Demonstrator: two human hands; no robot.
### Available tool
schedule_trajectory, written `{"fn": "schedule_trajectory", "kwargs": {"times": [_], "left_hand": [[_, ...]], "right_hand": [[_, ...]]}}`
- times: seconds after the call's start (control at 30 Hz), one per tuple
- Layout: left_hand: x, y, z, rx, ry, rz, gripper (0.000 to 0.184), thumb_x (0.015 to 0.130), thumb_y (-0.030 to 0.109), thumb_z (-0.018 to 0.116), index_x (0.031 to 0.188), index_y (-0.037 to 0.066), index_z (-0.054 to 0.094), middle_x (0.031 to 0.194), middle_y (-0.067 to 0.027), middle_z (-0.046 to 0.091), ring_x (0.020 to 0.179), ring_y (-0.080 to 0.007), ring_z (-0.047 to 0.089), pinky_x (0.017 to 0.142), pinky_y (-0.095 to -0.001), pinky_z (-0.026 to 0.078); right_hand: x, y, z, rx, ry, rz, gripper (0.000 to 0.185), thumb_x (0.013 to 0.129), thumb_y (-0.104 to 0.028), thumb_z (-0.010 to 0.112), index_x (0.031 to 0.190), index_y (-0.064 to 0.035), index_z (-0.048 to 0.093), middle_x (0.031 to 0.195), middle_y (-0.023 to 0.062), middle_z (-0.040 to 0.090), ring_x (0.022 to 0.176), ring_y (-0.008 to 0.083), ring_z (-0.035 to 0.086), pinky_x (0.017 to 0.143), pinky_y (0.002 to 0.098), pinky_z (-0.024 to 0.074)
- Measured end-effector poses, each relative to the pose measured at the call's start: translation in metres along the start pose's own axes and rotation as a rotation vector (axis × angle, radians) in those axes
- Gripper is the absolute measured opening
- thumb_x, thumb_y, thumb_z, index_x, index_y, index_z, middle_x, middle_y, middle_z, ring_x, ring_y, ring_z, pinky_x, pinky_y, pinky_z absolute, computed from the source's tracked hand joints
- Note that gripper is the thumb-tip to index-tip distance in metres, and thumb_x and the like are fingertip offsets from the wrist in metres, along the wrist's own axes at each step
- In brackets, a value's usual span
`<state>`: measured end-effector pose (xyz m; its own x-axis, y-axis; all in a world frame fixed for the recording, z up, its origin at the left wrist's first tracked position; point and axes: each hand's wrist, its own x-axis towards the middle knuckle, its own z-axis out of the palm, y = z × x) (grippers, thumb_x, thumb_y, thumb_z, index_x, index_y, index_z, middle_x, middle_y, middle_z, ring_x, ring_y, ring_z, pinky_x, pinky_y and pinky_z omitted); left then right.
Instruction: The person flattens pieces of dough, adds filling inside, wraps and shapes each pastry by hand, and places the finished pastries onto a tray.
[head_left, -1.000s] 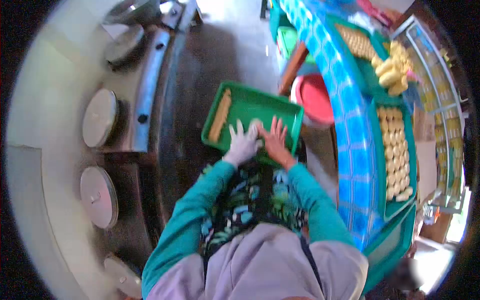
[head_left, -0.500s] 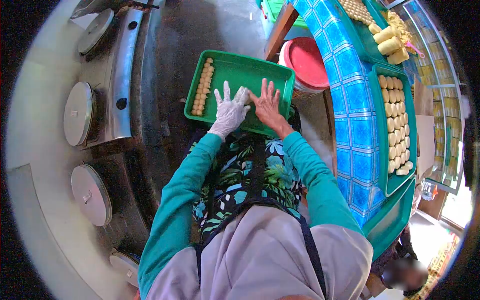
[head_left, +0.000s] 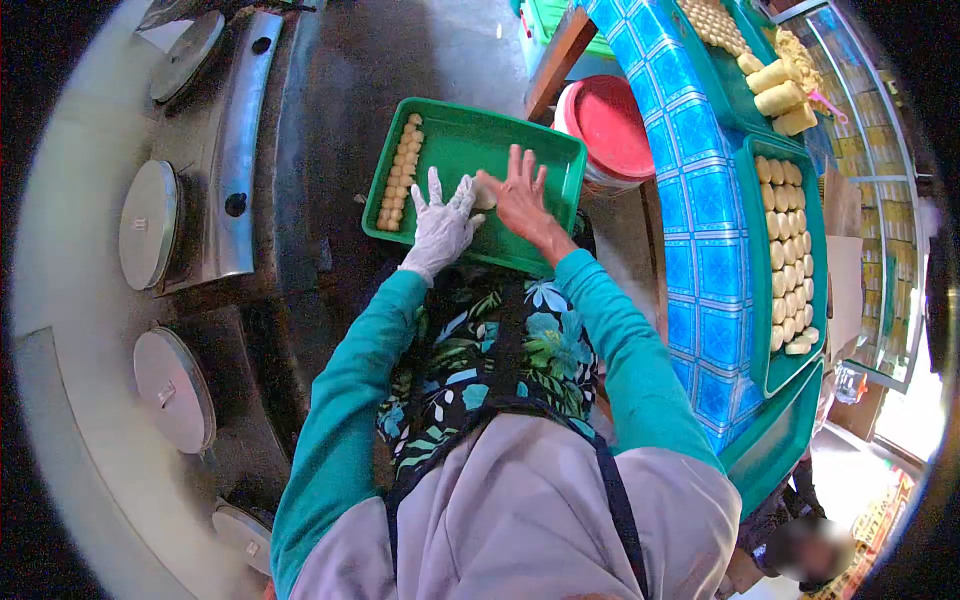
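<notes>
Left hand (head_left: 442,232), gloved, and right hand (head_left: 523,207), bare: both shifted slightly toward the dough balls (head_left: 402,172). Fingers spread wide, neither closed around anything. Pale dough (head_left: 485,196): between the hands, in the green tray (head_left: 480,140).

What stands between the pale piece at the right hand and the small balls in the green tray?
The gloved left hand: its spread fingers are between the pale piece, beside the right hand, and the small balls. Past them, only bare floor of the green tray shows.
</notes>
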<state>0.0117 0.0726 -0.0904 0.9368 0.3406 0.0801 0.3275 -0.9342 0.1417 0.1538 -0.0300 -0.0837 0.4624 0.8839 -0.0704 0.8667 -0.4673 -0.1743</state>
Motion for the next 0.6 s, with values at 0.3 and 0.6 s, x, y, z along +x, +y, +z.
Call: {"fn": "schedule_trajectory", "kwargs": {"times": [0.3,0.6], "left_hand": [[-0.016,0.002,0.002,-0.037,-0.057,-0.038,0.075,0.084,0.043,0.065,0.146,0.012,0.038,0.149,-0.0048,0.041,0.138,-0.0544,0.020,0.106,-0.0735,0.013],[-0.008,0.019,0.003,-0.127,-0.016,0.032,0.063,0.087,0.045,0.061,0.140,0.012,0.049,0.144,-0.0055,0.049,0.139,-0.0501,0.024,0.106,-0.0729,0.015]], "right_hand": [[-0.004,0.000,0.007,0.041,-0.017,0.022,0.056,0.086,-0.004,0.047,0.136,-0.0304,0.052,0.152,0.0341,0.014,0.138,0.0578,0.014,0.107,0.0721,0.0152],[-0.052,0.003,0.013,-0.065,0.018,-0.019,0.058,0.084,-0.003,0.050,0.137,-0.0266,0.051,0.151,0.0350,0.016,0.139,0.0556,0.016,0.109,0.0692,0.0161]]}}
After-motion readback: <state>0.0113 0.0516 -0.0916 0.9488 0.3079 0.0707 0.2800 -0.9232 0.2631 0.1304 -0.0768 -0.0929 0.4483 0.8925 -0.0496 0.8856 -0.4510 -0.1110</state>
